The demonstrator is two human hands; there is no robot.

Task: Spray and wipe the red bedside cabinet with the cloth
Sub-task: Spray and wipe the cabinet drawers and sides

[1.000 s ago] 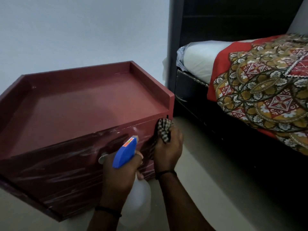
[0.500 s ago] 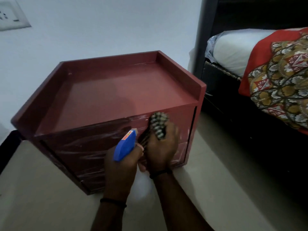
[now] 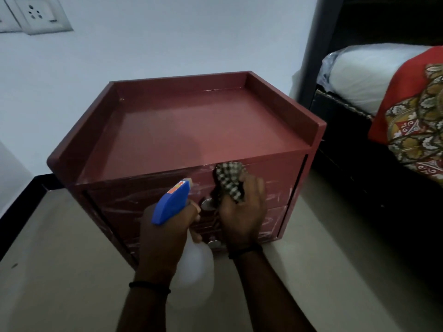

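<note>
The red bedside cabinet (image 3: 191,130) stands on the floor against the wall, its drawer fronts streaked with wet smears. My right hand (image 3: 244,212) grips a bunched checked cloth (image 3: 227,180) and presses it against the upper drawer front, near the top edge. My left hand (image 3: 165,233) holds a white spray bottle (image 3: 196,271) by the neck, its blue trigger head (image 3: 171,203) pointing at the drawer front. Two round metal knobs show, one (image 3: 206,204) between my hands and one lower down.
A bed (image 3: 393,97) with a dark frame, a white pillow and a red patterned cover stands close on the right. A wall socket plate (image 3: 38,15) is at the upper left. Pale floor (image 3: 60,259) lies around the cabinet, and a dark skirting runs along the left.
The view has pulled back and swung left, so the whole cabinet shows. My right hand slid the cloth left along the upper drawer front from its right corner. The left hand keeps the bottle.
</note>
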